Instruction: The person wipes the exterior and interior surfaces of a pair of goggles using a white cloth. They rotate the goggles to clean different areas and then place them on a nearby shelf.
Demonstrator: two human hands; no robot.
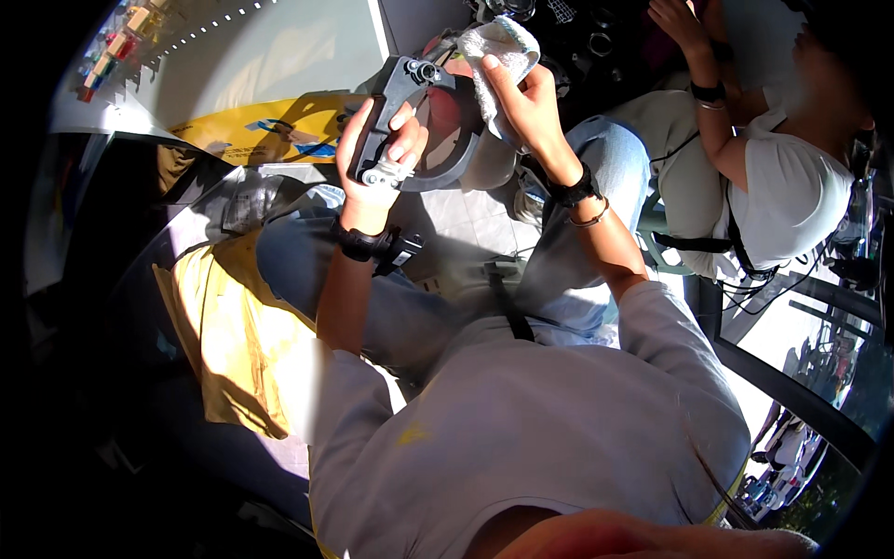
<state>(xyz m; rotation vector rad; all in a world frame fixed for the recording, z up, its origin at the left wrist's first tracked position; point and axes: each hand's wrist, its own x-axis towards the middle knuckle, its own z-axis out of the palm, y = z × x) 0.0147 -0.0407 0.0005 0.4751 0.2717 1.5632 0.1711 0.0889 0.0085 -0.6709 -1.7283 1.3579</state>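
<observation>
My left hand (382, 158) is closed around the left side of a dark grey framed part (393, 84). The part has a rounded opening and silver metal fittings at its upper and lower ends. What kind of device it is, I cannot tell. In my right hand (533, 104) a white cloth (498, 51) is pinched between thumb and fingers. The cloth hangs at the far right side of the part; whether it touches the part is hard to see. Both hands are held out above my knees.
Another person (787, 191) in a white top sits close by on the right. A yellow printed panel (223, 135) lies along a pale table (279, 47) at the far left, with small coloured blocks (112, 51) on it. Yellow fabric (228, 326) lies by my left side.
</observation>
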